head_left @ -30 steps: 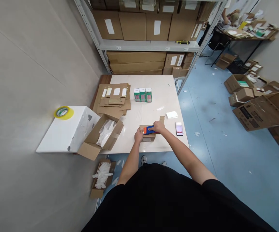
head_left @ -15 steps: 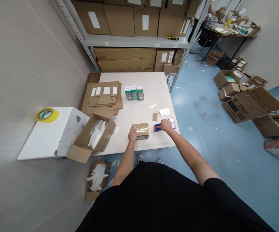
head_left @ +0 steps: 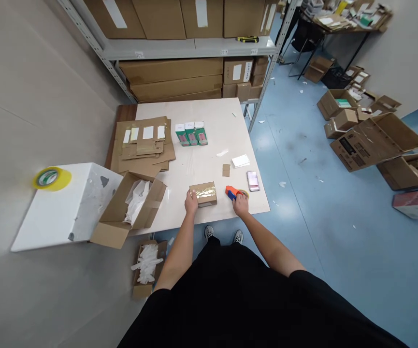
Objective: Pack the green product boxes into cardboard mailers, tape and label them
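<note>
My left hand (head_left: pixel 191 202) grips the left end of a small taped cardboard box (head_left: pixel 204 194) near the table's front edge. Shiny tape runs across the box's top. To the right of it, my right hand (head_left: pixel 241 205) is closed around an orange and blue tape dispenser (head_left: pixel 232 192), partly covered by the fingers. A phone (head_left: pixel 252 181) lies just beyond that hand. Behind the box are a small brown cardboard piece (head_left: pixel 226 170) and a stack of white cards (head_left: pixel 240 161). Several small green and white boxes (head_left: pixel 191 134) stand farther back.
Flattened cardboard (head_left: pixel 143 145) lies on the table's left side. An open carton (head_left: pixel 129 208) with white plastic inside stands at the left front, beside a white block (head_left: pixel 67 203) bearing a yellow tape roll (head_left: pixel 52 179). A shelf rack (head_left: pixel 190 47) stands behind the table (head_left: pixel 212 116).
My right hand has drawn the tape dispenser nearer my body and turned it, leaving the phone uncovered. My left hand stays on the box. The view has shifted slightly.
</note>
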